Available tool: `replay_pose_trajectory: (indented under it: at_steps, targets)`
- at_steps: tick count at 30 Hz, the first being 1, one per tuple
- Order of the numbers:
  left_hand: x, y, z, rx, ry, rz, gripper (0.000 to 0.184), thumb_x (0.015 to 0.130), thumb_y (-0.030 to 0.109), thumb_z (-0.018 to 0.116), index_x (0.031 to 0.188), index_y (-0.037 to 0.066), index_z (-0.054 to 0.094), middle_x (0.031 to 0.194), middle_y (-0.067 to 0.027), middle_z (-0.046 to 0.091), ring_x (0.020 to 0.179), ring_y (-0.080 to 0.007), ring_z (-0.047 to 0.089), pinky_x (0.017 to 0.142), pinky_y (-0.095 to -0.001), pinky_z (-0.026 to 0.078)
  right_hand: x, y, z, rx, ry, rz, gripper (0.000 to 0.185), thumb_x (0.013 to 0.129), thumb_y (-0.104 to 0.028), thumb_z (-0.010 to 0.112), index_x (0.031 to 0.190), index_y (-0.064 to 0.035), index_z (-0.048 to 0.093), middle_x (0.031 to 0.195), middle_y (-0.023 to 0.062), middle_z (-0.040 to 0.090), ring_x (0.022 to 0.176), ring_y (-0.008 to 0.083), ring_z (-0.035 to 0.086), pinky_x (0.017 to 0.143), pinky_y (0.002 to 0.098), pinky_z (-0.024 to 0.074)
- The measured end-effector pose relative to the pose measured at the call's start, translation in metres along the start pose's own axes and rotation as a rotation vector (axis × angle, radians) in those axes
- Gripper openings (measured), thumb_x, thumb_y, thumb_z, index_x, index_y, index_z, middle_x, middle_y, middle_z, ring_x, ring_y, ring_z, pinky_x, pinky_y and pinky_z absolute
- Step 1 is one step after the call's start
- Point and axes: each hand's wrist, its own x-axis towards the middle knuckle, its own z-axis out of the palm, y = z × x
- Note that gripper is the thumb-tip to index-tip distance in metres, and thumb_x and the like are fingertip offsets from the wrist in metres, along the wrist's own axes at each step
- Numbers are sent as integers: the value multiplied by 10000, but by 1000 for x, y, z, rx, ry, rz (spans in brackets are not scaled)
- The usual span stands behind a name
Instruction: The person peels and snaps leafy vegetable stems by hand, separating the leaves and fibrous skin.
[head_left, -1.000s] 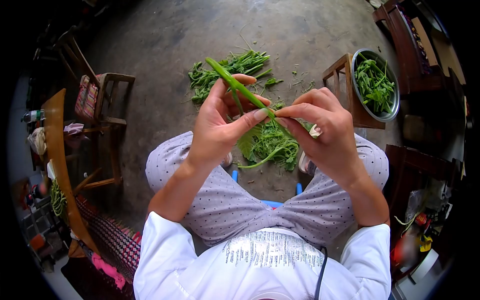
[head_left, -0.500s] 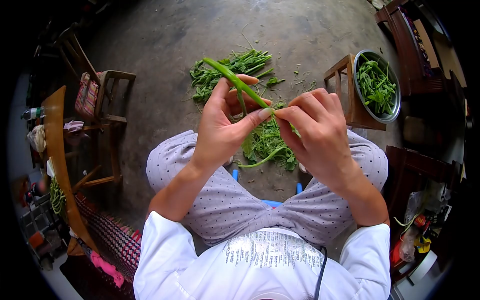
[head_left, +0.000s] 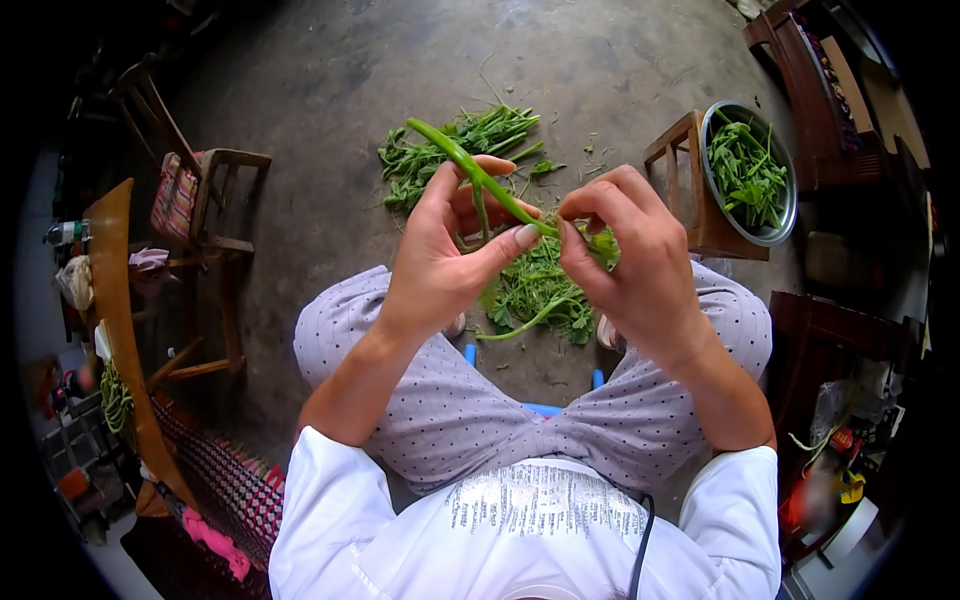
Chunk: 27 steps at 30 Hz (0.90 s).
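A thick green vegetable stem (head_left: 445,145) with a fork in it slants across in front of me. My left hand (head_left: 432,260) is closed around its middle, thumb pressed along the stem. At the stem's lower right end, my right hand (head_left: 640,275) pinches with thumb and forefinger. Some leafy green shows beside the right fingers; whether it belongs to the stem I cannot tell. Beyond my hands a pile of leafy stems (head_left: 408,172) lies on the floor. Closer in, between my feet, sits a heap of loose leaves and thin strands (head_left: 545,295).
To the right, a metal basin (head_left: 792,205) of greens (head_left: 745,175) rests on a wooden stool (head_left: 715,235). A wooden chair (head_left: 225,195) and a wooden table edge (head_left: 115,290) stand on the left. Dark wooden furniture (head_left: 815,110) is at the far right.
My right fingers have shifted slightly up and right along the stem's end, with more leafy green showing beneath them. My left hand keeps its hold, nearly still.
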Motion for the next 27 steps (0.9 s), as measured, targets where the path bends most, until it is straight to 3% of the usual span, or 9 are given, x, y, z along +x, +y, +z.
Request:
replay_pose_trajectory:
  at_steps: [6,8,10,12,15,17,20,22,27]
  targets:
    - [0,0,-2,0,-14,-49,475,808,2,664,1214,22,417,978,-91,616,925,-146,602,819,-285,509,9,3,-18,273,-59,272,110,802,-86,646,879,-17,609,778,34,572,684,106,550,619,262,459]
    - [0,0,-2,9,-35,-48,477,807,4,661,1217,20,415,978,-92,614,921,-148,601,815,-290,509,12,6,-25,823,-39,483,126,855,-135,634,869,-11,619,788,4,585,710,67,541,622,212,449]
    - [0,0,-2,-27,-42,-56,492,806,3,659,1229,18,408,981,-95,611,923,-151,600,815,-296,509,14,12,-31,915,63,415,180,886,-178,618,859,0,622,784,-13,593,722,39,529,619,167,427]
    - [0,1,-2,-63,-51,-66,506,805,2,657,1241,17,401,985,-98,608,926,-154,600,816,-302,508,15,18,-41,917,126,384,186,884,-194,624,874,-9,626,775,-19,591,719,32,525,628,152,411]
    - [0,5,-3,-151,-78,-82,534,804,-6,646,1269,19,384,993,-101,602,926,-158,595,816,-311,508,16,32,-50,-19,19,292,145,849,-144,637,947,-38,644,784,53,608,761,153,571,703,250,437]
    - [0,6,-3,-186,-86,-92,550,805,-12,636,1287,21,372,1001,-100,595,925,-160,590,818,-320,506,13,32,-38,-100,86,181,173,852,-115,627,1007,-39,635,858,50,603,819,143,559,738,246,429]
    - [0,5,-3,-249,-93,-80,552,807,-13,635,1290,29,372,998,-99,593,917,-163,587,816,-326,502,9,23,-37,-91,70,179,223,843,-81,623,1058,-27,642,975,81,594,964,184,541,827,287,422]
    - [1,4,-3,-268,-89,-67,555,806,-17,636,1292,32,371,999,-98,593,920,-168,591,812,-328,501,7,27,-41,167,-181,87,218,849,-97,622,1053,-25,640,966,88,602,955,194,555,833,297,426]
    - [2,-3,-6,-330,-97,-8,530,812,-23,644,1265,26,375,1022,-125,617,967,-194,613,849,-313,525,5,19,-35,439,-329,110,195,813,-150,672,953,-16,656,889,100,645,860,202,602,777,319,446]
